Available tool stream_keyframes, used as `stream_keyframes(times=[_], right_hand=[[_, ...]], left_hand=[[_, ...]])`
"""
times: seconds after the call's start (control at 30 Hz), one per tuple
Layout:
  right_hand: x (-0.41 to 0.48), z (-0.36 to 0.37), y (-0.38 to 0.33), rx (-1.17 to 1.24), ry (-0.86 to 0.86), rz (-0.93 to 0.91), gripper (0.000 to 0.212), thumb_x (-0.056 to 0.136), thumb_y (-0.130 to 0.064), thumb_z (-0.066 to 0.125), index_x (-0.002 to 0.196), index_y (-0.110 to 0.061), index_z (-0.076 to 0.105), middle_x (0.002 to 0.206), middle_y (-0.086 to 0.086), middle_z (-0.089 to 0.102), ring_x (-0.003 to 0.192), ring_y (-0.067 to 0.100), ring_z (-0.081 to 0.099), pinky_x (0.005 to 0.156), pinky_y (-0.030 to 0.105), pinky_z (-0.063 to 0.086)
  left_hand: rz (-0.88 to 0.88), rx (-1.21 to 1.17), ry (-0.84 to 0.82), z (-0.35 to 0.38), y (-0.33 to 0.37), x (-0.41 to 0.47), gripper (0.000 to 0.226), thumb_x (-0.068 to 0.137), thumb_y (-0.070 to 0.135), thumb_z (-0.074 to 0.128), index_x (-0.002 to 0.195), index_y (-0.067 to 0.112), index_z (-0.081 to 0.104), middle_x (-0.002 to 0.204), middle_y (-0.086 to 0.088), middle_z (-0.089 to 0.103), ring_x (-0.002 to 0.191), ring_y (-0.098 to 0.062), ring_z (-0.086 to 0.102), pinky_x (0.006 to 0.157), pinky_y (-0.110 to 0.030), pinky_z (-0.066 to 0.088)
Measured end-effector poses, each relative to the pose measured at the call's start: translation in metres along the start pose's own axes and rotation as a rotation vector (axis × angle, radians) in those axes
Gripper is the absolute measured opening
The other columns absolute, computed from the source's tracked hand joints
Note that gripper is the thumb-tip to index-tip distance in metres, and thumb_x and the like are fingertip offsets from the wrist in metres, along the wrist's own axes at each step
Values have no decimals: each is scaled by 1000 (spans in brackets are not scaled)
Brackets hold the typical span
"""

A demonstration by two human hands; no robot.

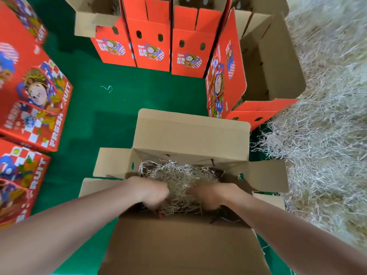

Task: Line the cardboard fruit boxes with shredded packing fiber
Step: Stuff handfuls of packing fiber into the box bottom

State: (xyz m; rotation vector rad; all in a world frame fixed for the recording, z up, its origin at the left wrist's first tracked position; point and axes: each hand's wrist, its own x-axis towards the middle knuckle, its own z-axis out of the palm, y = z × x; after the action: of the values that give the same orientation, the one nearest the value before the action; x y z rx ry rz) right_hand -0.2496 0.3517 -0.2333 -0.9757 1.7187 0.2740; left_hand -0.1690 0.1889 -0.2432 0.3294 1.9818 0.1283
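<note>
From the head view I see the open box [190, 133] in the middle of the green mat [119, 108], its plain flaps spread outward. A wad of shredded fiber [178, 175] lies inside it. My left hand [151, 192] and right hand [212, 195] are both down in the wad, side by side. Their fingers are buried and blurred, so I cannot tell whether they grip it or only press it. The loose fiber pile [321, 135] fills the right side, touching another open box [274, 62]. Red printed boxes [151, 48] stand in a row beyond, and closed ones [35, 100] sit at left.
</note>
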Motion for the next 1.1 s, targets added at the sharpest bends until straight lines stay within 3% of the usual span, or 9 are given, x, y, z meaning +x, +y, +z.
stream_keyframes(times=[0.13,0.27,0.33,0.47,0.63,0.73,0.83,0.93,1.1], right_hand=[[10,-8,2,51,62,47,72,85,11,47,146,-21,27,146,7,37,124,26,46,90,30,44],[-2,-24,15,82,347,95,22,86,8,47,93,-5,63,87,9,61,75,18,59,65,28,44],[-3,-21,23,-50,218,114,15,85,5,50,84,-3,61,73,6,55,65,19,53,61,29,42],[4,5,18,-171,-246,117,32,89,-22,58,117,-8,62,110,8,64,90,23,64,73,32,55],[0,10,19,216,-131,132,31,82,-6,65,113,-3,64,102,16,68,55,14,60,53,26,53],[-1,16,14,151,-28,72,22,81,-1,61,102,0,66,100,16,68,67,19,58,56,29,46],[2,12,3,264,212,-21,18,84,-4,54,99,-10,61,104,8,63,88,19,54,66,23,41],[12,4,-4,209,413,24,32,86,0,45,113,-16,55,120,7,56,112,22,49,90,30,41],[24,12,0,-52,254,192,46,87,6,47,132,-4,44,132,19,42,116,36,49,93,41,45]], left_hand=[[-122,70,-209,7,12,16,34,94,12,47,127,1,51,129,-17,53,110,-30,54,93,-37,45],[-20,78,360,-9,2,14,22,90,4,42,105,5,59,103,-11,58,81,-20,54,70,-29,44],[3,-29,357,-15,4,11,21,87,-3,44,100,4,58,87,-7,54,70,-17,51,59,-26,41],[-48,-51,-56,-10,19,13,40,93,16,48,132,7,49,113,-13,62,78,-23,54,57,-27,40],[-135,-265,291,-2,14,14,33,90,-1,41,115,8,60,111,-10,61,94,-21,58,87,-33,50],[-215,-194,474,-11,15,12,57,80,-14,40,134,5,41,134,-16,43,120,-32,45,102,-40,40],[-278,-118,357,-14,14,12,69,83,-14,42,146,2,18,150,-19,20,136,-35,26,111,-41,30],[-244,38,133,-8,11,12,53,90,-6,40,142,-3,31,153,-19,19,140,-36,19,115,-43,20],[-198,-79,434,-11,14,16,43,86,-9,47,127,1,44,122,-17,46,111,-30,50,96,-38,44]])
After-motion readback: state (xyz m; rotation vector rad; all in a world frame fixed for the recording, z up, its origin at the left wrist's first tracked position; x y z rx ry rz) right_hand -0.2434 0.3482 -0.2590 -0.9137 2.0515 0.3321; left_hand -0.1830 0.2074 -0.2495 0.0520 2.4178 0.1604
